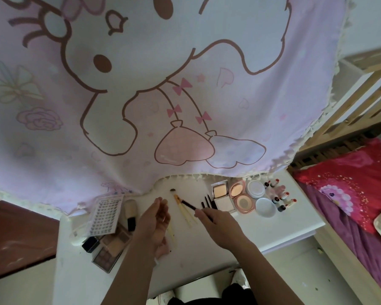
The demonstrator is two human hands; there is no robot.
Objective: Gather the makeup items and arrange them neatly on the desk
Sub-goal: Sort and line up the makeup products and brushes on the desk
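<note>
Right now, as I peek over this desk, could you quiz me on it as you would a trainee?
1. True or false: the right hand pinches a thin dark makeup brush.
2. The open round pink compact lies: A) on the floor; B) between the open square white compact and the round white jar; C) in a drawer.
3. Fill in: the brown eyeshadow palette lies to the ___ of the left hand.
Key: 1 true; 2 B; 3 left.
</note>
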